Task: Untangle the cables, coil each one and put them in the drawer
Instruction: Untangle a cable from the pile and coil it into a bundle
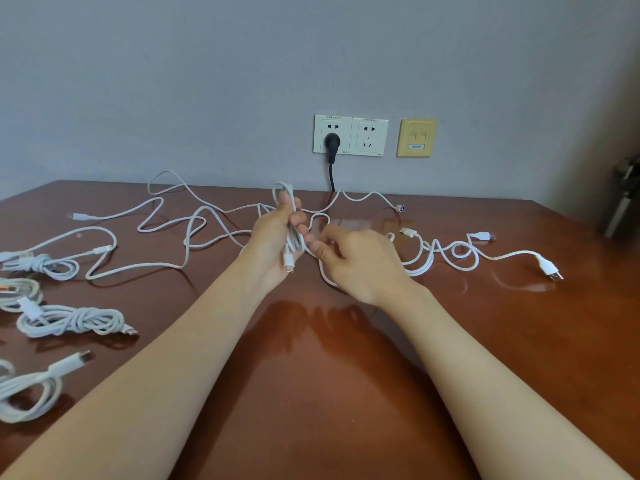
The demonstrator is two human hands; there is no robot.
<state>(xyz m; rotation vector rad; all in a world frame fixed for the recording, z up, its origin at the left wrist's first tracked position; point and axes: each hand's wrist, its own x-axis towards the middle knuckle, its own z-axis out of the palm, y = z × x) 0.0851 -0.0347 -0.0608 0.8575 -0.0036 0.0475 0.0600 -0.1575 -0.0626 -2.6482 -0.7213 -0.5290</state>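
Observation:
My left hand grips a white cable folded into a few loops, upright above the table, with its plug end hanging below the palm. Beside it, my right hand pinches the same cable's loose run between thumb and fingers. More white cable lies tangled in long loops across the back left of the brown table. Another white cable sprawls at the right, ending in a USB plug. Several coiled white cables lie at the left edge. No drawer is in view.
Two wall sockets sit above the table's far edge, with a black plug and cord in the left one. A beige data outlet is to their right. A dark object stands at the far right.

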